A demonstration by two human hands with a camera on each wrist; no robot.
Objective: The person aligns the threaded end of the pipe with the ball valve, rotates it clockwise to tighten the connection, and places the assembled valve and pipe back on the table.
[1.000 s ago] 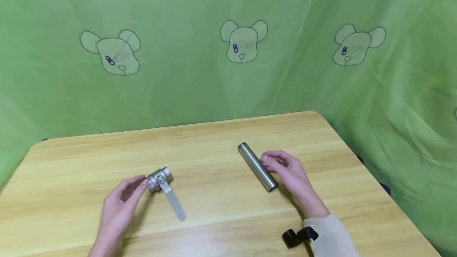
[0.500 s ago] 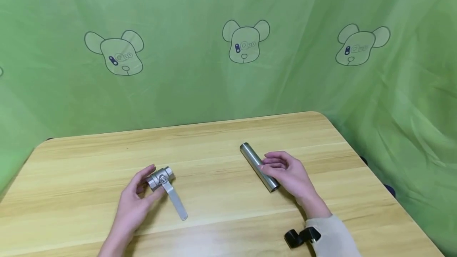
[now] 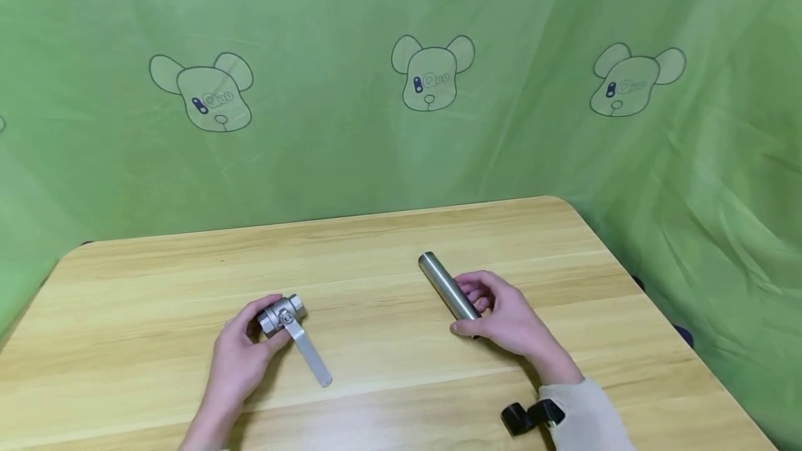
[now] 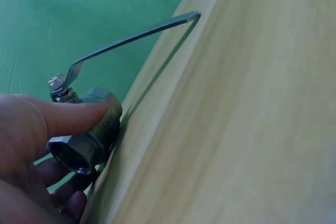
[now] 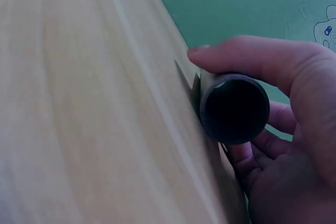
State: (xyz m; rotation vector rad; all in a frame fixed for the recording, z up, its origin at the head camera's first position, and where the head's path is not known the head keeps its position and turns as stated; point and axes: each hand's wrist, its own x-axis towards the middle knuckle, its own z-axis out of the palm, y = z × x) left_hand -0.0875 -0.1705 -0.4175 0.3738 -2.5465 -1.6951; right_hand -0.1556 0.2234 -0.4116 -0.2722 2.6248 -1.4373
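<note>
A silver ball valve (image 3: 282, 315) with a long flat lever (image 3: 310, 357) lies on the left of the wooden table. My left hand (image 3: 241, 357) grips the valve body, its thumb across one side and the fingers on the other. In the left wrist view the thumb lies over the valve (image 4: 107, 121), below the raised lever. Over on the right, a smooth metal pipe (image 3: 446, 285) slants away from me. My right hand (image 3: 510, 317) holds its near end between thumb and fingers. The right wrist view looks into the hollow pipe (image 5: 236, 109); the thumb crosses above its rim.
The wooden table (image 3: 363, 263) has rounded far corners. Behind it hangs a green curtain (image 3: 332, 152) printed with bear heads. A black wrist device (image 3: 532, 416) sits at the right sleeve (image 3: 585, 413).
The left hand has moved right and closed its fingers and thumb round the valve. The right thumb has shifted to the pipe's near end and the hand has taken hold of it.
</note>
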